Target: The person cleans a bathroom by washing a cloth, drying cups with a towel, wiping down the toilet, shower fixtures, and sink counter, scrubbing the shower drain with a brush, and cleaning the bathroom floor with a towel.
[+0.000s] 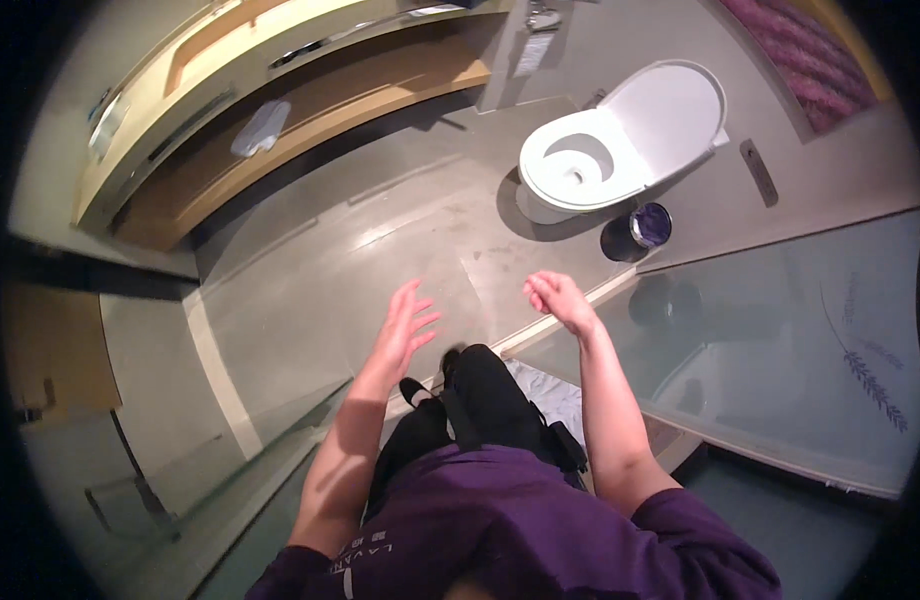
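Note:
My left hand (398,338) hovers in front of my body above the grey floor, its fingers spread and nothing in it. To its right, my right hand (560,298) is raised with the fingers curled in toward the palm; no object shows in it. Both hands are apart from everything around them. Nearest to the right hand is a small dark waste bin (617,240) with a bag in its mouth, standing farther off by the wall. Just beyond it is a white toilet (548,190), its lid (677,112) raised.
A long wooden shelf (365,95) with a white folded cloth or slippers (263,128) runs under the counter (130,165) at the far left. Glass panels stand on both sides, the right one (770,310) with a plant pattern. A toilet paper roll (533,53) hangs beyond the toilet.

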Demonstrator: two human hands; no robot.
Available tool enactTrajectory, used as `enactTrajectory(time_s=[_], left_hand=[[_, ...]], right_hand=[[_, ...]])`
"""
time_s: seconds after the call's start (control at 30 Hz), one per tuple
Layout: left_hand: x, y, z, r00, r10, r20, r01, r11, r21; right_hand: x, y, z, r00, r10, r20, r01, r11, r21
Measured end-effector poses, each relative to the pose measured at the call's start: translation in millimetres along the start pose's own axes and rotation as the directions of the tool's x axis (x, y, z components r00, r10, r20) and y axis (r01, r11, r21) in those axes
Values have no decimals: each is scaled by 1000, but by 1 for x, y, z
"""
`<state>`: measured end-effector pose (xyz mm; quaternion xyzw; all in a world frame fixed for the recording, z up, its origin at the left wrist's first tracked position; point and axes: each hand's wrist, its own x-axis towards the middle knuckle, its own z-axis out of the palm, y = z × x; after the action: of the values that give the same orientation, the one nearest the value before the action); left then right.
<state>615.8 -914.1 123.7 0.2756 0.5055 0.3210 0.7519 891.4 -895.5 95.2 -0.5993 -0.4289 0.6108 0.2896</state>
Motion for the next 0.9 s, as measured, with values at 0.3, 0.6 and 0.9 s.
enactTrajectory(time_s=[0.3, 0.6, 0.9], left_hand=[[77, -7, -45, 934, -273, -231, 265, 962, -66], [215, 34, -18, 792, -446, -418, 611, 550, 570], [384, 68, 82, 900, -406, -161, 379, 543, 750]], right_hand=[[83, 87, -242, 788, 359, -500, -259, 930, 260], [127, 113, -519, 489, 190, -851, -75, 981, 177], [150, 82, -645, 354, 189, -916, -132, 980, 151]])
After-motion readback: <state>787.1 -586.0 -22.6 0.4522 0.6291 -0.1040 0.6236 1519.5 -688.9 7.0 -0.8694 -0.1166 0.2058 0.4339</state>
